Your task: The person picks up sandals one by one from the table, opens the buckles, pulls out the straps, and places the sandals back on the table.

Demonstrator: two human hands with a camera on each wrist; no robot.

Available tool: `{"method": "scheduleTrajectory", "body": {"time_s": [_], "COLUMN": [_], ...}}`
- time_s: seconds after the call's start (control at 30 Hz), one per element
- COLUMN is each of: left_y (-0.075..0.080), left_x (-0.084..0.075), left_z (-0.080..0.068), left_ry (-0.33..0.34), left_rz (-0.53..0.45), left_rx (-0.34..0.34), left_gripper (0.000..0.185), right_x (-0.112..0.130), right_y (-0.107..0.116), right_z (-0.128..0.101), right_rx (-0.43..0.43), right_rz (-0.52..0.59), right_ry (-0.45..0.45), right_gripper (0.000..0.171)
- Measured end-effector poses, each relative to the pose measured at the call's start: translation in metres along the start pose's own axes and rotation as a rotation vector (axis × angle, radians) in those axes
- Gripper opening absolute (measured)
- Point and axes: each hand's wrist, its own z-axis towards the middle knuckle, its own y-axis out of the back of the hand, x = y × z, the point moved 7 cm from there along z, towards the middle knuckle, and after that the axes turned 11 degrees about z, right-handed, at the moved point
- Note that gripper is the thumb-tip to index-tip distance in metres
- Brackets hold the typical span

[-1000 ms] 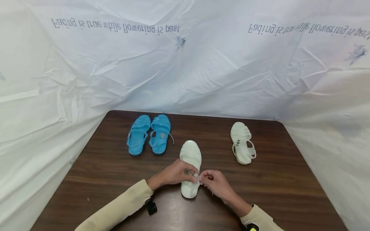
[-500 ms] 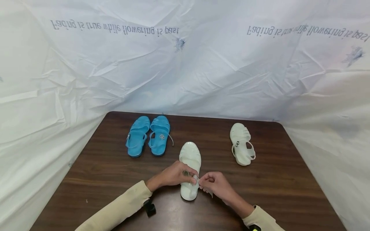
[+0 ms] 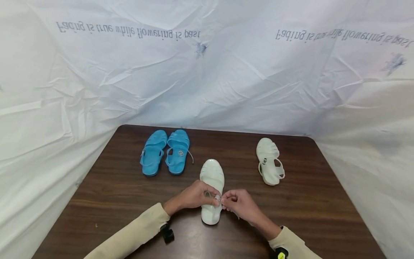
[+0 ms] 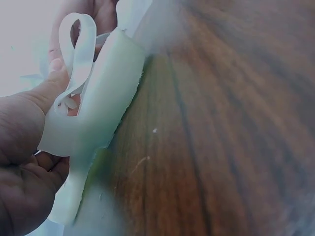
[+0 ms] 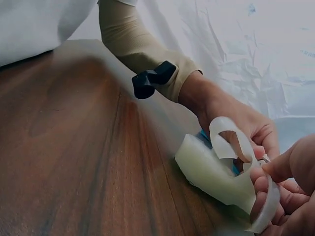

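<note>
A white sandal (image 3: pixel 212 171) lies toe-away near the table's front, between the two hands. My left hand (image 3: pixel 197 195) reaches over it from the left, thumb and fingers pinching the strap around the small buckle (image 3: pixel 217 198). On the right side, my right hand (image 3: pixel 240 205) pinches the ankle strap close to that buckle. The strap's free tail (image 5: pixel 269 209) hangs down past the right fingers in the right wrist view. From the left wrist, the strap loop (image 4: pixel 84 46) stands above the sole (image 4: pixel 110 78). Fingers partly hide the buckle.
A second white sandal (image 3: pixel 269 163) rests at the back right of the dark wooden table (image 3: pixel 310 201). Two blue sandals (image 3: pixel 152 160) (image 3: pixel 178 158) stand side by side at the back left. White printed sheeting (image 3: pixel 207 79) encloses the table's back and sides.
My right hand has shifted slightly left and up against the buckle, with the strap between its fingers. My left hand keeps its grip, and the sandal stays in place.
</note>
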Motion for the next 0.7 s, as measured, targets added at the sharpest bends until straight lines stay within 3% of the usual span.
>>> {"method": "scheduleTrajectory", "body": {"time_s": [0.23, 0.53, 0.7], "left_y": [0.0011, 0.0014, 0.0014], "left_x": [-0.0015, -0.0009, 0.0038], "left_z": [-0.0007, -0.0005, -0.0036], "left_ry": [-0.015, -0.009, 0.027], "left_rz": [0.014, -0.016, -0.047], "left_rx": [0.008, -0.024, -0.026], "left_gripper": [0.037, 0.027, 0.028], "right_x": [-0.0095, -0.0014, -0.0056], "right_y": [0.0009, -0.004, -0.0049], "right_z": [-0.0051, 0.0, -0.0018], "right_rx": [0.024, 0.005, -0.002], "right_rz": [0.118, 0.075, 0.16], "right_ry": [-0.071, 0.028, -0.047], "right_gripper": [0.02, 0.019, 0.023]}}
